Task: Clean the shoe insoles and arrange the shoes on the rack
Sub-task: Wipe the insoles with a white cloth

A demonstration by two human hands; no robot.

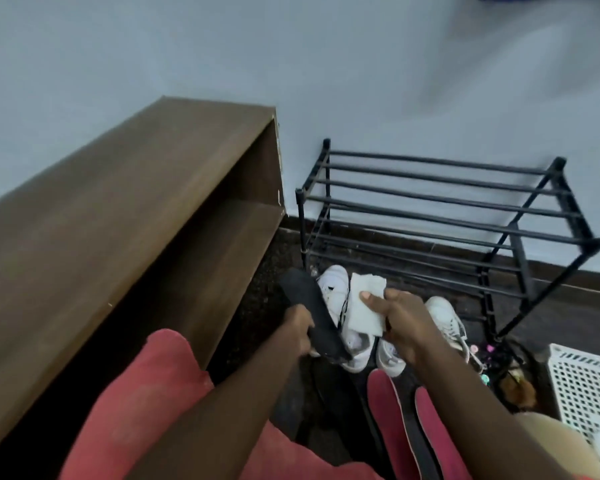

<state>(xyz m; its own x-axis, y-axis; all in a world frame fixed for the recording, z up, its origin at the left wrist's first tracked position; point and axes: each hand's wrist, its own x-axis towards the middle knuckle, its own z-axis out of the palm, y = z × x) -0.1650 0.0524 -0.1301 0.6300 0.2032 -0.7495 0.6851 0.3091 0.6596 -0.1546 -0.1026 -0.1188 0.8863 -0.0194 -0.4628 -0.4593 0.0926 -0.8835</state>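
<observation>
Nearest the camera, a red-clad knee [146,393] and two bare forearms fill the bottom of the view, cut off by its lower edge. Nearer than the right hand [404,323], two red insoles [388,410] lie side by side on the dark floor [551,310], the right one partly hidden by the forearm. The left hand [300,329] grasps a black insole [307,303] near its lower end. Its fingers curl round the insole, but they are blurred and mostly hidden behind the hand. The insole is long, matt and dark, tilting up and away to the left. The right hand pinches a folded white wipe [362,306], thumb on top, just right of the insole; whether wipe and insole touch cannot be told. Under and beyond both hands lie white shoes [336,291], partly covered, so their number is unclear. Right of the right fingers, small coloured bits are too blurred to name, and a white perforated basket [586,382] is cut by the frame edge. Farther off, a black bar rack [447,209] stands against the wall [291,64]. A brown shelf unit [118,220] stands left of the hands.
</observation>
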